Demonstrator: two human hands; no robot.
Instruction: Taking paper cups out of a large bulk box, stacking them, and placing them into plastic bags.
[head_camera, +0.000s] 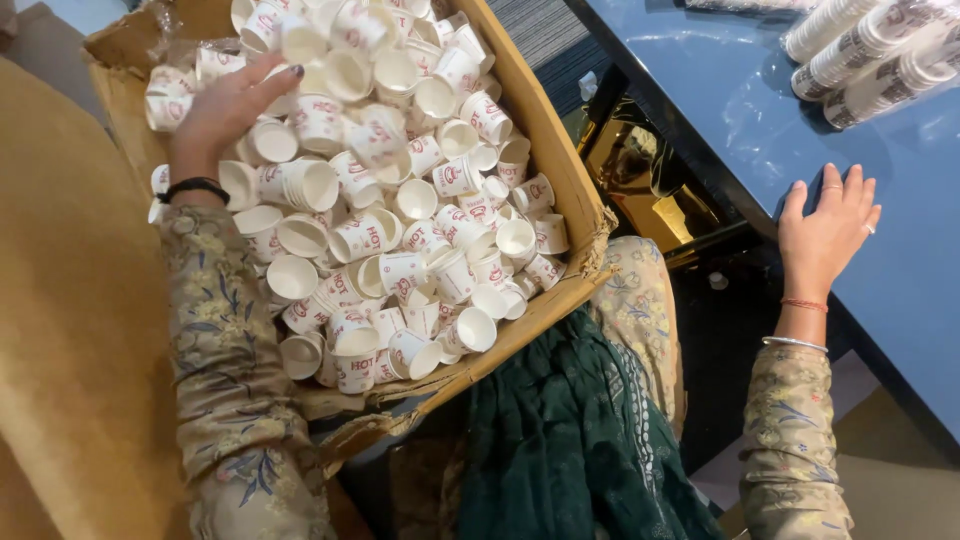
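Head view: the person sits with a cardboard box (560, 170) propped across the lap, filled to a heap with loose small white paper cups (400, 200) printed in red, lying every way up, some nested in twos and threes. The left hand (225, 110) reaches into the far left part of the box, fingers loosely curled down among the cups; whether it has actually closed on one cannot be told, since the fingertips are sunk between them. A black band sits on that wrist and a patterned sleeve runs back along the box's left wall.

The right hand (825, 230) lies flat and spread on the near edge of a glossy blue table (900, 300), holding nothing, with thin bangles at the wrist. At the table's far corner lie several long stacked sleeves of cups (870, 50), well apart from that hand. A dark green cloth (570, 440) drapes over the lap below the box.

The box's near corner looks torn and sagging, and cups are piled right up to that rim; as a judgement, a stir from the left hand or a shift of the knees could tip loose cups over the low edge onto the floor
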